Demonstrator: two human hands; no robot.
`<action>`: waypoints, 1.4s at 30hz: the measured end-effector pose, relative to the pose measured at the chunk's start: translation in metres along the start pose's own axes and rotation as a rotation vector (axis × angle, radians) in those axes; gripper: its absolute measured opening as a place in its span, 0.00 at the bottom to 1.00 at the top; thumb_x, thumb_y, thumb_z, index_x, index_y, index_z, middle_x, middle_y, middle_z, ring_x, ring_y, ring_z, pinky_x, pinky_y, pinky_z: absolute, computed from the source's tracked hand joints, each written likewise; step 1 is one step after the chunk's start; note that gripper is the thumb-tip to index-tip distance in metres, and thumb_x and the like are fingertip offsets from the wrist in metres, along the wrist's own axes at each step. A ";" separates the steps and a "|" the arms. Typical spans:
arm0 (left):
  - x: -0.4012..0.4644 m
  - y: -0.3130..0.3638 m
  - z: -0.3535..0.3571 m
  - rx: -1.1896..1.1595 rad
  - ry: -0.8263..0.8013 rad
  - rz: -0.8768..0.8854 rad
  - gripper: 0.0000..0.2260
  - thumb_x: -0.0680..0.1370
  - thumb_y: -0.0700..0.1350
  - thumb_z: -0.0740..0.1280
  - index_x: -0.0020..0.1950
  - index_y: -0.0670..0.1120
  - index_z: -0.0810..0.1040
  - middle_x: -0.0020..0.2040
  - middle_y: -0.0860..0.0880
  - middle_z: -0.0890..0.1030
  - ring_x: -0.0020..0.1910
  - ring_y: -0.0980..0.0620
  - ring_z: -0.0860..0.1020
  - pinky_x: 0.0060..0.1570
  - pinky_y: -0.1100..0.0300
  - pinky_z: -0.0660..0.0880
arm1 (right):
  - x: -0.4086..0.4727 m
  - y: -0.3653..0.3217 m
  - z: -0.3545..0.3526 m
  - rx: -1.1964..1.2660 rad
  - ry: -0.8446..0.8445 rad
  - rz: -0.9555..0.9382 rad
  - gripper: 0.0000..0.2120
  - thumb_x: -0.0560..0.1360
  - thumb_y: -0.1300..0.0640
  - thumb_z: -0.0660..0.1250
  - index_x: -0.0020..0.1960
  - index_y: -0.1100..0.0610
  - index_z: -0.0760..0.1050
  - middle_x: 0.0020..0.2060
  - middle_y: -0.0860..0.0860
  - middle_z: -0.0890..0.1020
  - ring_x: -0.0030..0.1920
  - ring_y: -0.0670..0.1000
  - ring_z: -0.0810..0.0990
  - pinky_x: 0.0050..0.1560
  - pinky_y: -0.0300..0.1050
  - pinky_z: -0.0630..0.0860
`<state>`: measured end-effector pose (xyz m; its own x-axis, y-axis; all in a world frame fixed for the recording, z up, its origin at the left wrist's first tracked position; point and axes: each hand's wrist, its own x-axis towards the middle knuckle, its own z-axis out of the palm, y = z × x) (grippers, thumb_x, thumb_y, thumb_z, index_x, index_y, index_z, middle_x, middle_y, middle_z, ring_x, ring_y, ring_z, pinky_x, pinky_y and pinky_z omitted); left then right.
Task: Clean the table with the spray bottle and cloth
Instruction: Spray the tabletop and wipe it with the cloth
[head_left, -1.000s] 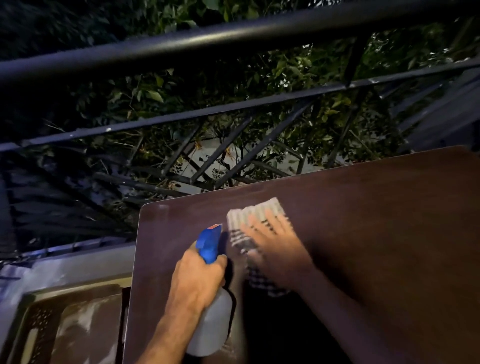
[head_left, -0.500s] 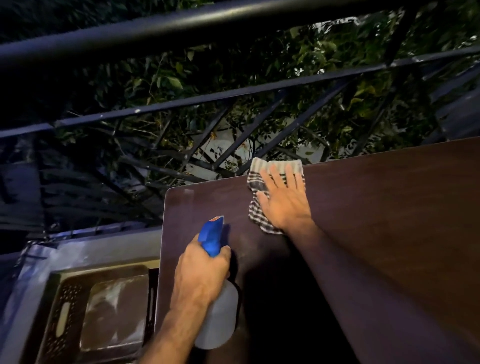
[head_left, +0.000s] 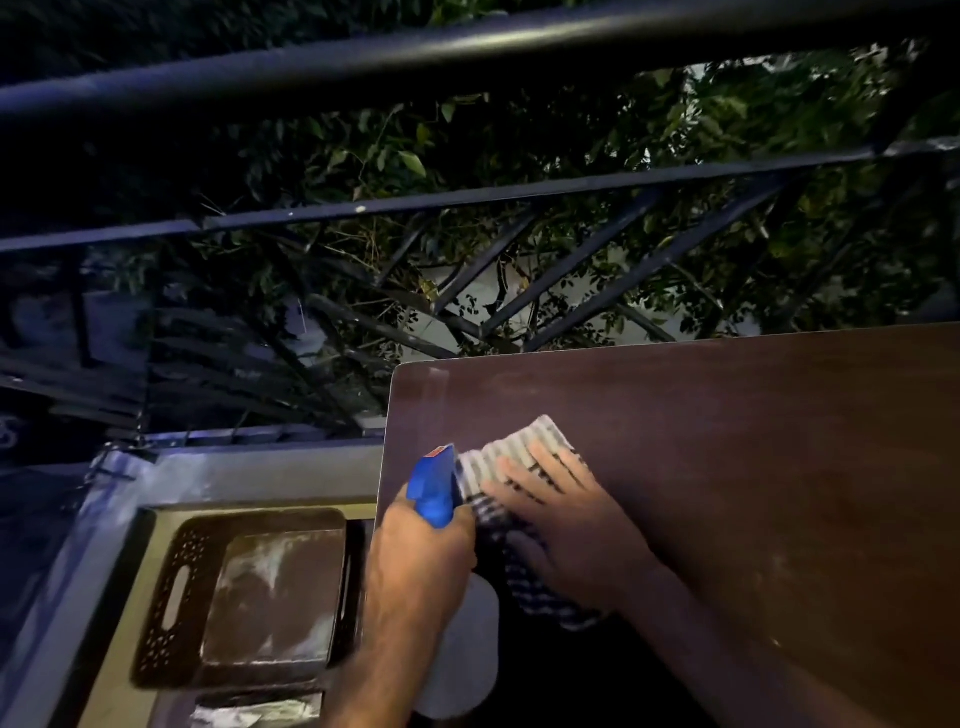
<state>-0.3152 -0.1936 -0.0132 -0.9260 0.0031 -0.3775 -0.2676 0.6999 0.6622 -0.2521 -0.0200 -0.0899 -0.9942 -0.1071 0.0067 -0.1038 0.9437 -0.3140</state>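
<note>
Cloth (head_left: 519, 467), a striped and checked rag, lay flat on the dark brown tabletop (head_left: 753, 467) near its far left corner, partly bunched where it trailed back toward the person. The right hand (head_left: 566, 530) lay on top of it, palm down, fingers (head_left: 524, 470) spread and loose, pressing rather than gripping. Blur over the hand and fabric suggested a wiping stroke under way.

Judged by its folds, the cloth was soft, light and limp. It would crumple or slide out from under a weak press, so a flat palm over its middle with the fingers fanned looked like the right hold. Pinching an edge would only drag a wad across the wood.

Just left of the cloth, touching or nearly touching its edge, stood the spray bottle (head_left: 457, 649), its blue trigger head (head_left: 434, 488) pointing away from the person. The left hand (head_left: 415, 566) was wrapped tightly round the neck below the head. The pale body looked like light, stiff plastic, possibly slick if wet, so the neck was the sure place to hold it.

Left of the cloth and lower, beyond the tabletop's edge, a dark perforated crate (head_left: 171, 597) sat on a ledge. Past the cloth, a dark metal railing (head_left: 467, 57) ran across, with leaves behind it.
</note>
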 end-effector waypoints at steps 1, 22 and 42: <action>0.000 -0.001 0.000 -0.006 -0.003 -0.003 0.12 0.69 0.54 0.68 0.43 0.45 0.80 0.32 0.49 0.86 0.34 0.49 0.83 0.32 0.58 0.74 | 0.017 0.000 -0.003 -0.031 0.018 -0.003 0.29 0.78 0.43 0.58 0.79 0.46 0.61 0.78 0.49 0.65 0.79 0.60 0.58 0.79 0.61 0.49; -0.004 -0.016 -0.003 0.025 0.029 0.005 0.21 0.67 0.59 0.66 0.51 0.46 0.82 0.36 0.49 0.85 0.39 0.46 0.84 0.34 0.57 0.74 | 0.098 -0.038 0.026 0.157 -0.054 -0.028 0.32 0.78 0.58 0.63 0.80 0.49 0.59 0.81 0.51 0.57 0.81 0.54 0.51 0.80 0.49 0.48; -0.025 -0.018 -0.003 -0.028 0.062 0.043 0.16 0.66 0.59 0.66 0.51 0.60 0.70 0.39 0.56 0.79 0.45 0.46 0.81 0.47 0.52 0.77 | 0.061 0.006 -0.001 -0.208 -0.020 -0.183 0.32 0.79 0.42 0.53 0.80 0.51 0.56 0.78 0.54 0.64 0.79 0.57 0.53 0.79 0.59 0.40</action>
<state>-0.2877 -0.2089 -0.0138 -0.9514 -0.0121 -0.3078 -0.2336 0.6795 0.6955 -0.3133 -0.0206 -0.0904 -0.9580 -0.2856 0.0260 -0.2868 0.9519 -0.1080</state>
